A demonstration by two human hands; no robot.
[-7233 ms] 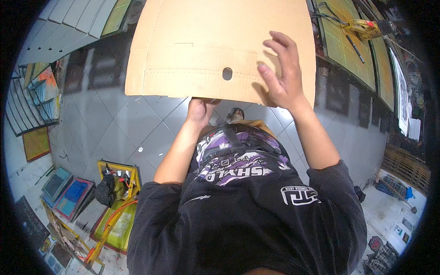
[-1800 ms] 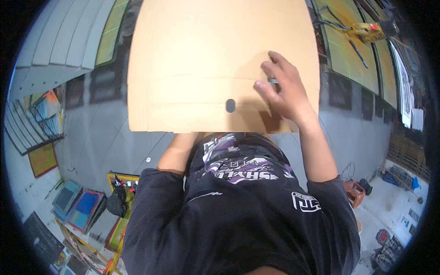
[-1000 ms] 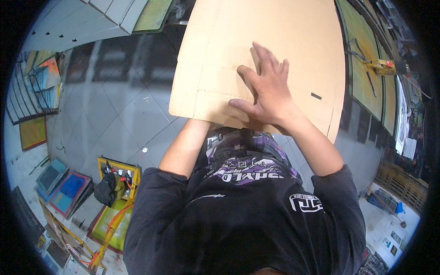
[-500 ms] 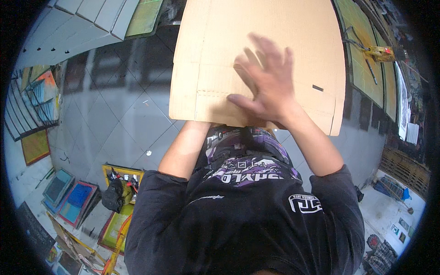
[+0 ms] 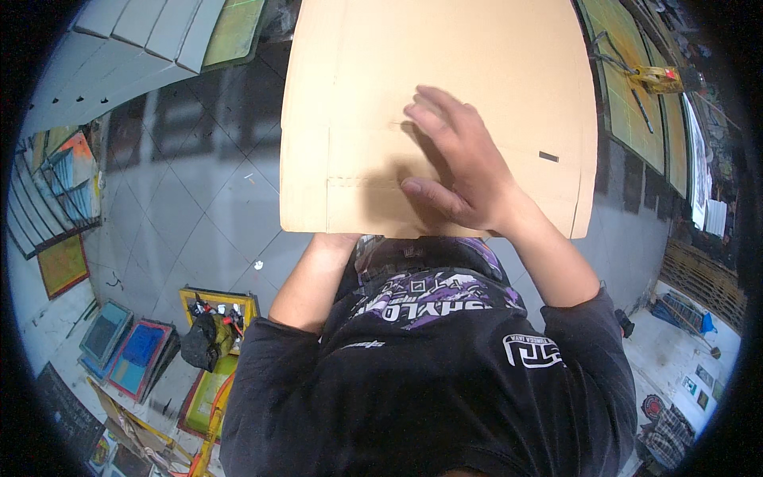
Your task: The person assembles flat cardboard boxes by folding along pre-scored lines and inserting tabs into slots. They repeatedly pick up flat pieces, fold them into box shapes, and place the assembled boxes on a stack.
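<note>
A large tan cardboard sheet (image 5: 350, 95) with creases, a row of perforations and a small dark slot spans the upper middle in front of me. My right hand (image 5: 465, 163) is over its near part, thumb spread from slightly bent fingers, nothing held. A shadow falls on the board beside that hand; whether the palm touches it I cannot tell. From below, my left forearm (image 5: 310, 278) reaches under the board's near edge. The board covers my left hand, so its fingers are hidden.
Grey tiled floor (image 5: 207, 183) lies to the left. White boxes (image 5: 127, 48) stand upper left. Green-yellow panels (image 5: 628, 87) line the right, with a yellow tool (image 5: 658, 79) on them. A yellow-framed tray (image 5: 253, 306) with bottles and framed screens (image 5: 143, 354) sit lower left.
The cardboard has shifted slightly left and toward me. My right hand's fingers have drawn closer together, and the hand has come a little nearer.
</note>
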